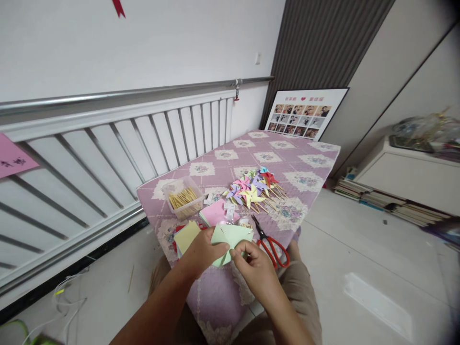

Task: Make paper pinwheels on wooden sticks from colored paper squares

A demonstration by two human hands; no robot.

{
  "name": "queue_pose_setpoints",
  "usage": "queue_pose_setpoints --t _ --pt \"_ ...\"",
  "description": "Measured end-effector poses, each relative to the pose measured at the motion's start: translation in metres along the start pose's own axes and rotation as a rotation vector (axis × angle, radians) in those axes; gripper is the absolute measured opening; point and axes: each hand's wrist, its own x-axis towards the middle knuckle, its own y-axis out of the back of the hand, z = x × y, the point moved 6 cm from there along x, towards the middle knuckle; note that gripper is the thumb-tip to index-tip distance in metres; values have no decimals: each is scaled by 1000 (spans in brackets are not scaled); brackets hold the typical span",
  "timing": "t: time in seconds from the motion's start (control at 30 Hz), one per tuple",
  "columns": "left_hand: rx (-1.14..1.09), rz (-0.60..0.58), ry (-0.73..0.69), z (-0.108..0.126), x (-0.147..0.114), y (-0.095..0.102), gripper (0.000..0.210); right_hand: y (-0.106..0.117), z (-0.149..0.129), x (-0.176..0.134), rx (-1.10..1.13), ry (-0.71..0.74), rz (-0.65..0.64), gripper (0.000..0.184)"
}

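Left hand (205, 250) pinches the green paper (239, 233), thumb on top; right hand (253, 263), thumb and forefinger nearly together, grips its near side; it is above the table's (219, 294) near end; scissors (265, 237) lie near the right edge; beyond the pinwheels (253, 195), patterned cloth (283, 165) reaches the far edge.

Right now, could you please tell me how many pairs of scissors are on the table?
1: the red-handled scissors lie on the tablecloth beside the right hand, on its right, blades pointing away from the person. Others could be hidden beneath the hands.
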Motion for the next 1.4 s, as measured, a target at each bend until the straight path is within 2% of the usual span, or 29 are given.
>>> queue_pose_setpoints --t 0.43,0.5,0.57,0.63,0.67,0.7,0.77,0.87,0.93,1.13,1.4 --pt "139 59 -37 7 -2 4 23 1 -3 -3 35 -11 4 27" --pt "165 63 -31 10 -3 8 26 7 2 -4 84 -47 28 23" --pt "201 36 -35 15 -4 11 30 21 9 -2 162 -82 113 23" --pt "273 -14 -67 23 -6 12 27 35 14 1 238 -89 190 35" --pt "322 -44 -87 27 -7 12 23 39 14 4 264 -86 185 41" --pt "371 -74 -110 32 -8 11 21 40 13 7 278 -86 141 44" --pt "449 -139 -161 40 -9 8 23 34 8 13 279 -108 -33 39" --pt "510 -220 -250 49 -10 3 39 17 -2 15 263 -145 -303 21" --pt "545 -260 -284 50 -8 2 49 8 -8 15 263 -153 -389 16" --pt "653 -340 -347 50 -3 2 56 -3 -13 19 224 -143 -423 8" --pt "635 -371 -321 44 8 3 56 -8 4 19 173 -185 -335 9"
